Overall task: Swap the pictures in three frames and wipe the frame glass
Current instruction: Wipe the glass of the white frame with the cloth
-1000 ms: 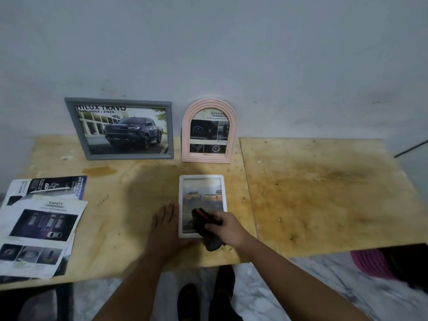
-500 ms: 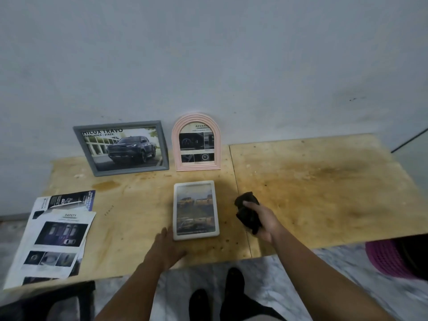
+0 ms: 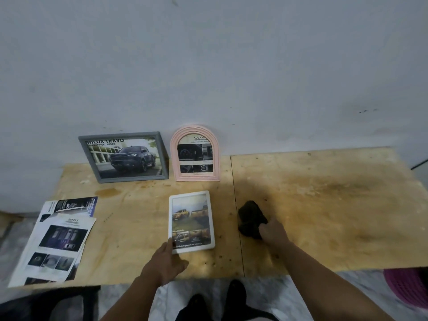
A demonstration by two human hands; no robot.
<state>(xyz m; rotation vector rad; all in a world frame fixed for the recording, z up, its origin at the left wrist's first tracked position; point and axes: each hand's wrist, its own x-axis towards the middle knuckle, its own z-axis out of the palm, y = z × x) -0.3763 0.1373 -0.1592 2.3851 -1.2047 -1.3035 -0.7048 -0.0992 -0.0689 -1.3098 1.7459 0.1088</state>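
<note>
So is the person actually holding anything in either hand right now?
Yes. The right hand grips the black cloth at its near end, on the table. The left hand only touches the white frame at its near-left corner.

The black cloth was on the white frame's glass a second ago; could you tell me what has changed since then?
The right hand carried the black cloth off the white frame and rightward onto the bare table, still gripping it. The left hand stayed at the frame's near left corner. The grey frame, pink arched frame and brochures kept their places.
</note>
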